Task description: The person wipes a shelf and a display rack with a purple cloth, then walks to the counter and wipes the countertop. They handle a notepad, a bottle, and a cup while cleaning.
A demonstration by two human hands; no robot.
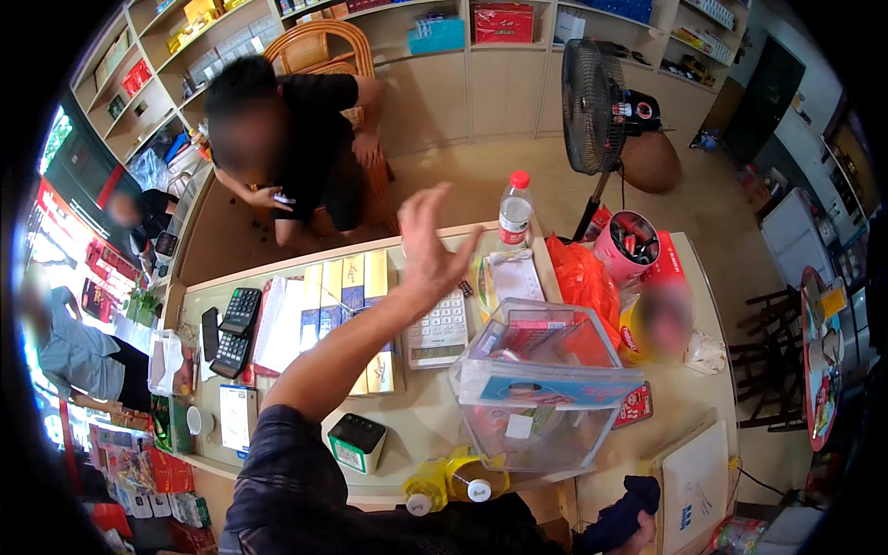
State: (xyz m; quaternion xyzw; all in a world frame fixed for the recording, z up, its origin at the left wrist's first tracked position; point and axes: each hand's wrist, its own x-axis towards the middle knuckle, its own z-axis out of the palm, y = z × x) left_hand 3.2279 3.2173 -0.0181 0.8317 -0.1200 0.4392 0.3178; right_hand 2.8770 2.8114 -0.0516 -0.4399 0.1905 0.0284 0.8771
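Note:
My left hand [430,250] is raised over the far part of the counter, slightly blurred, its fingers apart and nothing in it. A white calculator [438,331] lies under and beside the wrist, with gold and blue boxes [354,277] left of it. Right of the hand stands a water bottle with a red cap [515,215]. At the bottom right, my right hand [645,533] is partly visible, closed on a dark blue cloth [621,510]. Near it lies a flat white box [694,489]. A clear plastic display box [541,423] stands on the counter between the two hands.
Two yellow bottles [461,482] and a payment speaker box [357,442] stand at the near edge. A pink bucket [626,246], red plastic bag [586,284] and black fan [593,107] are at the right. A seated person [312,132] holds a phone; others are at the left.

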